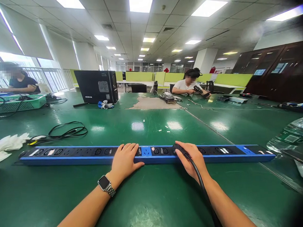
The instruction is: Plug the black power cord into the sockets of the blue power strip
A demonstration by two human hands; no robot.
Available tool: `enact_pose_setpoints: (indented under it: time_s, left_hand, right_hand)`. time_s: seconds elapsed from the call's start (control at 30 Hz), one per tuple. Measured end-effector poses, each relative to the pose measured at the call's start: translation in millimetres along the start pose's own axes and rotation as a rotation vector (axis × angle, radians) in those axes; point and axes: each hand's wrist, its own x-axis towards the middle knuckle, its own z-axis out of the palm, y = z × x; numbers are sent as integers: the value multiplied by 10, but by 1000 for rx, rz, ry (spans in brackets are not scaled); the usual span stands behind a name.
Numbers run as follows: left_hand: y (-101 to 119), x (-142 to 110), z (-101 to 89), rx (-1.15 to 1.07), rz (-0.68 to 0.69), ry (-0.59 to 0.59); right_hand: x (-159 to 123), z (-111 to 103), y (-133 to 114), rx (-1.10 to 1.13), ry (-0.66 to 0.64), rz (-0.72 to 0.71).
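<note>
A long blue and black power strip point(146, 151) lies across the green table in front of me, with rows of sockets along its top. My left hand point(125, 158) rests on the strip left of its middle, fingers stretched over the top and thumb along the front edge. A watch point(104, 184) is on that wrist. My right hand point(192, 158) grips a black power plug point(177, 148) at a socket right of the middle. Whether the plug is fully seated cannot be seen. Its thick black cord point(200, 178) runs down over my right forearm toward the lower edge.
On the left are a coiled black cable point(69, 132), white gloves point(9, 143) and a green basket point(28, 102). A black computer case point(96, 86) stands farther back. At right lies a clear plastic bottle point(291, 135). Two other people sit across the table, one holding a dark tool point(198, 89).
</note>
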Motion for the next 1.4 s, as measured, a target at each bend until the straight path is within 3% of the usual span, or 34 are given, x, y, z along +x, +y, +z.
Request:
enact_pose_setpoints:
  time_s: [0.33,0.43,0.57,0.7,0.8,0.97,1.07,1.13,1.2,1.3,1.4]
  left_hand:
    - [-3,8,-21,-41,-7,0]
    - [64,35,-51,-123,-17,29]
    - [343,101,-57,-305,78,61]
    - [790,295,33,-401,139,78]
    - [1059,518,126,-353,137,58]
    - [1215,734,179,-277,191,18]
    - [1245,762,59,-321,195,151]
    - [1198,786,-98,-337,173,268]
    - [1011,795,-280,-315,118,373]
    - [430,663,-496,-223,-56,502]
    - [-283,301,-546,-129,-96,498]
  right_hand:
    - [13,-5,47,-55,-128,1]
    - [-62,43,77,-92,-91,-23]
    - [-168,84,109,-215,-19,43]
    - [-224,88,176,-358,-68,75]
    - [-246,91,235,-406,-95,58]
    - [-257,102,240,-447,-107,48]
    - [-247,95,203,-446,-113,72]
    - [-243,88,185,-435,-121,86]
    - [-245,86,178,-430,-126,93]
    - [-259,96,182,-438,-125,104]
    - [-269,113,187,-450,-134,111]
